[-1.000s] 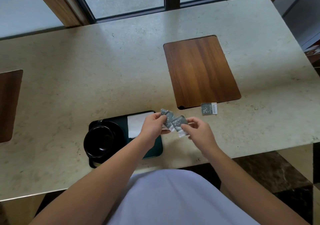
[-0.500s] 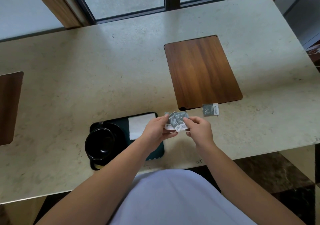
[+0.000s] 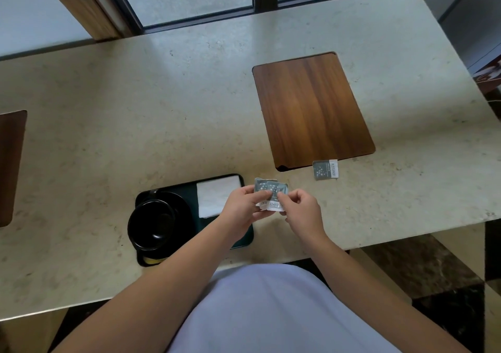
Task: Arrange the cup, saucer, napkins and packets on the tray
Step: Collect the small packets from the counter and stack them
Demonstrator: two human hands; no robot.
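Observation:
A dark tray (image 3: 245, 240) lies near the table's front edge. On its left part a black cup (image 3: 150, 226) stands on a black saucer (image 3: 184, 211). White napkins (image 3: 214, 195) lie on the tray's far right part. My left hand (image 3: 244, 207) and my right hand (image 3: 301, 211) together pinch a small stack of grey packets (image 3: 269, 190) just right of the tray, above the table. One more grey packet (image 3: 325, 169) lies alone on the table, farther right.
A wooden board (image 3: 311, 108) is set into the beige stone table (image 3: 135, 122) behind the loose packet. Another wooden inset (image 3: 10, 162) shows at the left edge. A window runs along the table's far side. The table's front edge is close to my body.
The two hands have come closer together, and the packets that were fanned apart between them are now gathered into one overlapping stack. The loose packet has not moved.

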